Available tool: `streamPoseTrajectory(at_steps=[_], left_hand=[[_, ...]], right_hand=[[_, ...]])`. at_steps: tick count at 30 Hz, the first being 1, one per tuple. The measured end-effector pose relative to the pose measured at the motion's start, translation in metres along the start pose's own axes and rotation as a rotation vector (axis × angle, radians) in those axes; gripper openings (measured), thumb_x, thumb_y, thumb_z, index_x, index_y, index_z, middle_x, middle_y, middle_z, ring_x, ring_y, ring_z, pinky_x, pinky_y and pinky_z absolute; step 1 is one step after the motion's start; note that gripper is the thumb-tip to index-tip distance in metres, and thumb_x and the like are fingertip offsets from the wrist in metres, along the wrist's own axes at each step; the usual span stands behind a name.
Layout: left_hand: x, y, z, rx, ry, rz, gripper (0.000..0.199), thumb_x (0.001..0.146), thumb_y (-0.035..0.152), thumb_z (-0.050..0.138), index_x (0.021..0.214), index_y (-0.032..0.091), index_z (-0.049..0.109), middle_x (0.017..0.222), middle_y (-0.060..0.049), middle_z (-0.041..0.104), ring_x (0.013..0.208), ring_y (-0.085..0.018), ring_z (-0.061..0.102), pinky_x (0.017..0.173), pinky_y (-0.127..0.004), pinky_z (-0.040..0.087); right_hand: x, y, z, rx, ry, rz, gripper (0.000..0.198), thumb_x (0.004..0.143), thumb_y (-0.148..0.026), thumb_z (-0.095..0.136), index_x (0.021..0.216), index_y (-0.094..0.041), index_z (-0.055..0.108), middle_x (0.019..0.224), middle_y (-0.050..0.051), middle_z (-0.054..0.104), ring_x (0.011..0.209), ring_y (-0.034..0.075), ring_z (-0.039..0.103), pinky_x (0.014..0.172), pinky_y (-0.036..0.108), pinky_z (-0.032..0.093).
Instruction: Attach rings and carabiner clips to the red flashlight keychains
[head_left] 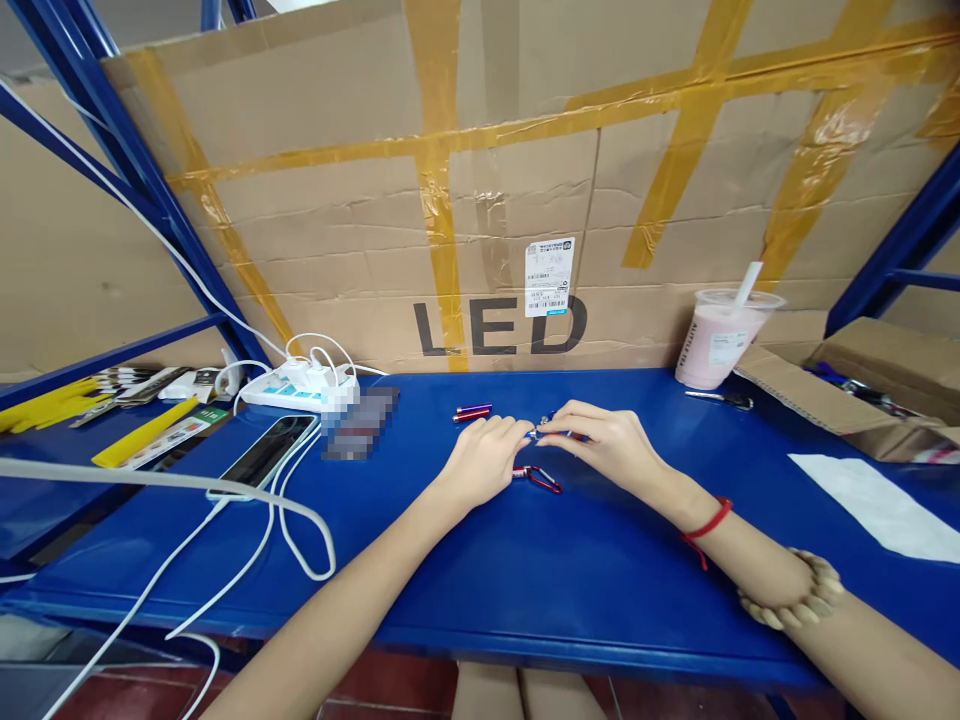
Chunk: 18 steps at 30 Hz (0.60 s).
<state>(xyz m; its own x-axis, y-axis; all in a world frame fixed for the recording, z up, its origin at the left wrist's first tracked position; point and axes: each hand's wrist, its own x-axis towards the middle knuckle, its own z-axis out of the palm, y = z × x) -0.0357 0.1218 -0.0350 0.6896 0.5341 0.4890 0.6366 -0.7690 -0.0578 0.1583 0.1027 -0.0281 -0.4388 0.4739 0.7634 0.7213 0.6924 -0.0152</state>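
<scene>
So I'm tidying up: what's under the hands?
Beneath the left hand and right hand lies a red carabiner on the blue table. The small blue item they pinch is mostly covered.

I see my left hand (pixel 486 458) and right hand (pixel 606 440) pinching a small blue keychain piece (pixel 541 433) between fingertips; a red carabiner (pixel 541 479) lies just beneath them.

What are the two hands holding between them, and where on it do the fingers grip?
A small blue item, pinched at its ends by fingers of the left hand and right hand; its identity cannot be told.
</scene>
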Motion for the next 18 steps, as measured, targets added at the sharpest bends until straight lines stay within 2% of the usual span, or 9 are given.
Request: streamPoseTrajectory(at_steps=[5, 12, 18], left_hand=[[0.0018, -0.0014, -0.0002, -0.028, -0.041, -0.005, 0.029, 0.092, 0.024, 0.027, 0.105, 0.015, 0.052, 0.093, -0.003, 0.059, 0.082, -0.016, 0.053, 0.075, -0.03, 0.041], [-0.0013, -0.0029, 0.0022, -0.287, -0.134, 0.009, 0.027, 0.093, 0.023, 0.028, 0.109, 0.015, 0.048, 0.112, -0.004, 0.054, 0.101, -0.014, 0.051, 0.085, -0.026, 0.04], [-0.003, -0.0007, 0.0012, -0.414, -0.137, -0.028, 0.026, 0.093, 0.023, 0.029, 0.109, 0.015, 0.047, 0.112, -0.004, 0.054, 0.101, -0.014, 0.05, 0.085, -0.026, 0.039]], right_hand=[[-0.001, 0.0018, 0.0012, 0.033, -0.033, 0.02, 0.018, 0.083, -0.033, 0.053, 0.085, -0.022, 0.067, 0.085, -0.003, 0.061, 0.069, 0.003, 0.056, 0.057, 0.013, 0.038], [0.001, -0.0007, 0.0003, 0.25, -0.13, 0.212, 0.018, 0.078, -0.036, 0.058, 0.073, -0.022, 0.068, 0.078, -0.003, 0.06, 0.063, 0.003, 0.054, 0.053, 0.013, 0.037], [-0.0002, -0.0001, 0.0022, 0.421, -0.168, 0.341, 0.021, 0.077, -0.038, 0.058, 0.072, -0.021, 0.069, 0.08, 0.0, 0.059, 0.057, 0.003, 0.051, 0.049, 0.013, 0.04]])
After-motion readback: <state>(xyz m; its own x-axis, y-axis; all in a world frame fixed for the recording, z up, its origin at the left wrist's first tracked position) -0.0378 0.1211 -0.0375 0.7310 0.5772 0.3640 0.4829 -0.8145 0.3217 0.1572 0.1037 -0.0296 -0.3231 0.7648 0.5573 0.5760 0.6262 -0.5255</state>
